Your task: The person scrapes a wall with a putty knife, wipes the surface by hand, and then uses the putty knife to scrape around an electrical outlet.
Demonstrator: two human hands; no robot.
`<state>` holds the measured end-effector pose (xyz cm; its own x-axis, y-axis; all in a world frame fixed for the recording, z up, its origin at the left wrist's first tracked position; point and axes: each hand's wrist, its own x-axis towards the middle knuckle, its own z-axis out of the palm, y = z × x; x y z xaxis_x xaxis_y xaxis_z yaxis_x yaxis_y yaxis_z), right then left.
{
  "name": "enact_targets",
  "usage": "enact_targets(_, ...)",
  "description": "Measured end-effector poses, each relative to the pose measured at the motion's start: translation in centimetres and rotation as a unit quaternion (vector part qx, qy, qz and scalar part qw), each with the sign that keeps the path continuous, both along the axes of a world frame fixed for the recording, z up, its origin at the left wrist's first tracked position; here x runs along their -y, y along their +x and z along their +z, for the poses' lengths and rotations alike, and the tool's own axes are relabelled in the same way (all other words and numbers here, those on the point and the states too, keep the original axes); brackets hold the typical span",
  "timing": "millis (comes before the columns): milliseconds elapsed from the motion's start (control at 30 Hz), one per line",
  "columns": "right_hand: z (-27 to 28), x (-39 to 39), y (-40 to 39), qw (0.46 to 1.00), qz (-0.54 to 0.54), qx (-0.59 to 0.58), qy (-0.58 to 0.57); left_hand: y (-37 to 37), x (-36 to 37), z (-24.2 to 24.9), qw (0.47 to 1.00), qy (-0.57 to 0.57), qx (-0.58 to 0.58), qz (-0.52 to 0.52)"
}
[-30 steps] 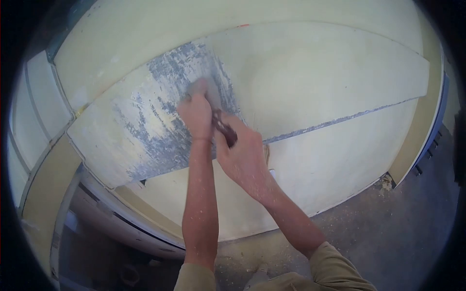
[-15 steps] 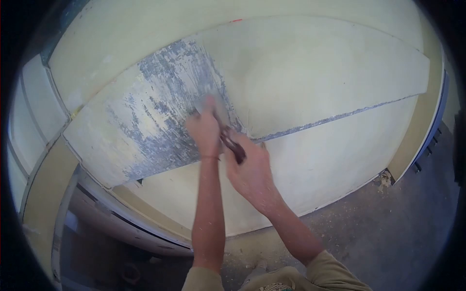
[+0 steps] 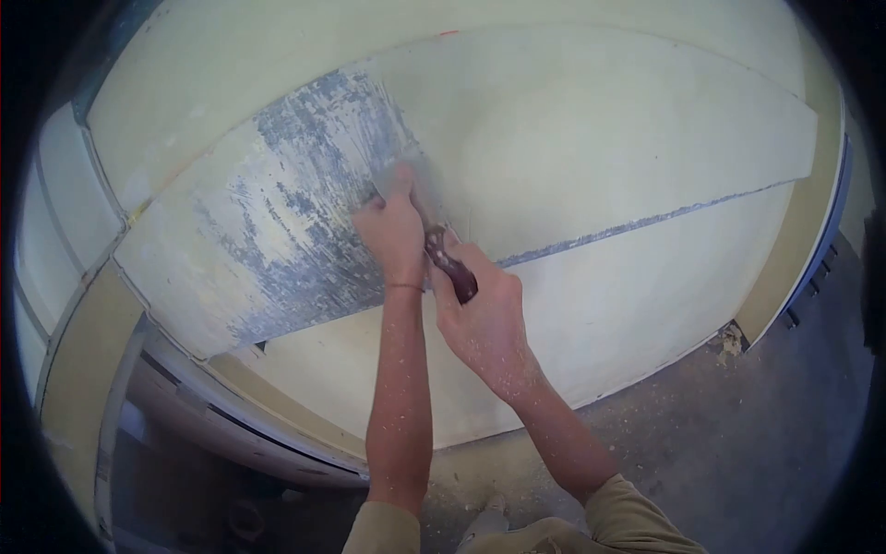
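My right hand (image 3: 484, 309) is wrapped round the dark red-brown handle of a scraper (image 3: 450, 268). Its wide blade, partly blurred, lies against a painted panel (image 3: 609, 129). Up on the blade, my left hand (image 3: 392, 235) is closed with its thumb or a finger pressed along the metal; some of its fingers are hidden. To the left of the blade is a patch of bare grey-blue surface (image 3: 314, 198) streaked with leftover pale coating. Right of the blade the cream coating is whole. Pale flecks dot both forearms.
Along the panel's lower edge runs a rough grey strip (image 3: 637, 224), with a pale lower wall (image 3: 628, 314) beneath. A curved cream frame (image 3: 78, 360) stands at the left. The grey floor (image 3: 664, 443) below holds scattered debris. A blue-edged upright (image 3: 821, 249) is at the right.
Both hands and the scraper have shifted slightly up the panel, with the right hand a little further right. The view has moved slightly too.
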<state>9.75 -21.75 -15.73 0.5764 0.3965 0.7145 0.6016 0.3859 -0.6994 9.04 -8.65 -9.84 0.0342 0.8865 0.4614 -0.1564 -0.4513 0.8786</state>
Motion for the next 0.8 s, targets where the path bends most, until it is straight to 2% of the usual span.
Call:
enact_targets(100,-1.3,-0.1,-0.2,1.0,0.0,-0.013,0.011,0.5,1.0,-2.5,0.999,0.028,0.029,0.014)
enact_targets(267,1.5,-0.3,0.1,0.999,0.036,-0.012,-0.001,-0.1,-0.4,1.2,0.999,0.03,0.009,0.017)
enact_targets(367,0.7,-0.3,0.2,0.998,0.036,-0.033,-0.04,0.1,-0.7,-0.5,0.999,0.031,0.016,0.028)
enact_targets(433,0.5,-1.2,0.4,0.998,0.02,0.009,0.05,0.3,-0.3,0.5,0.998,0.049,0.031,0.03)
enact_targets(500,1.4,-1.9,0.8,0.998,0.023,0.013,0.06,0.1,-1.0,2.8,0.997,-0.024,0.052,-0.047)
enact_targets(533,1.7,-1.9,0.8,0.997,0.029,0.02,0.066,0.0,-1.2,1.9,0.997,-0.027,0.049,-0.045)
enact_targets(600,-1.6,-1.3,0.5,0.999,0.018,0.018,0.022,-0.2,-1.0,-1.4,0.999,0.039,0.002,0.034)
enact_targets(633,-3.8,-0.7,0.2,1.0,0.006,0.019,-0.016,-0.7,0.9,-3.7,0.999,0.013,-0.009,0.051)
enact_targets(667,-6.3,0.8,-0.2,0.997,0.04,-0.009,-0.059,-1.4,0.2,-8.7,0.996,-0.032,-0.066,0.046)
enact_targets(700,-9.3,2.6,-0.3,0.991,0.074,-0.036,-0.102,-2.1,1.4,-13.8,0.985,-0.148,-0.083,0.039)
enact_targets(733,-13.4,4.0,0.0,0.982,0.074,-0.063,-0.164,-3.1,1.0,-21.4,0.967,-0.206,-0.147,0.032)
enact_targets(767,-18.2,5.6,0.8,0.961,0.087,-0.084,-0.247,-5.3,1.4,-29.0,0.907,-0.278,-0.312,-0.048)
enact_targets(800,-25.8,7.0,1.7,0.97,0.013,-0.022,-0.241,-8.5,4.4,-35.3,0.888,-0.293,-0.299,-0.19)
